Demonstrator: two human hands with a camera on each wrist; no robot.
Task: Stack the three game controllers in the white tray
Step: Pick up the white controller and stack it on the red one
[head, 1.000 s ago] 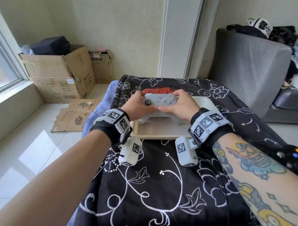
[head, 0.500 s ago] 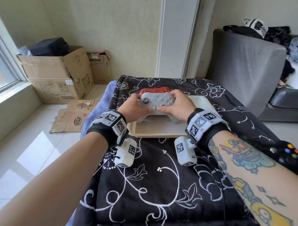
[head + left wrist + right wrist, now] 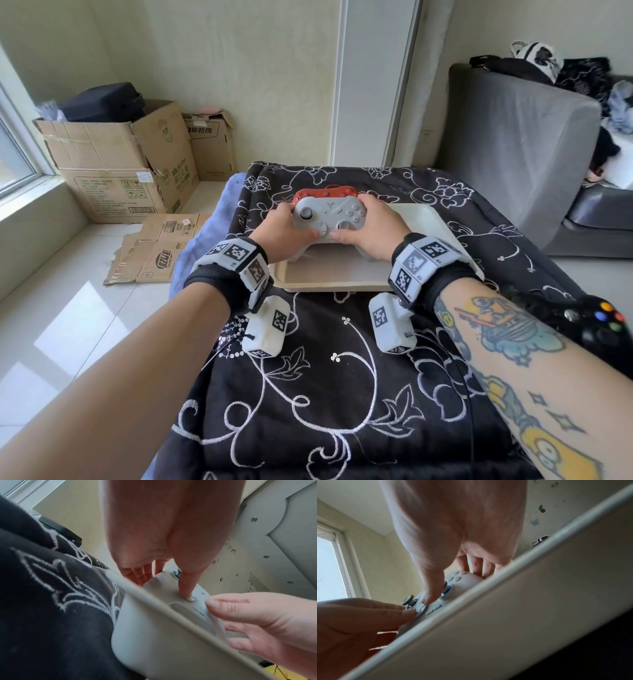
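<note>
Right, second pad going on: both hands grip the grey pad [image 3: 329,219], left hand [image 3: 286,233] and right hand [image 3: 371,229] curled round its ends, thumbs on top, over the red pad [image 3: 325,192] in the tray [image 3: 424,219]; next, I reckon, settle it square, then fetch the black pad [image 3: 597,322] by the right forearm

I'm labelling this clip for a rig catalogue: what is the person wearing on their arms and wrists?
Both arms are bare, no sleeves. Each wrist carries a black band with white blocks printed with black square codes, and a white coded camera box hangs below it. The right forearm bears colourful cartoon tattoos.
</note>
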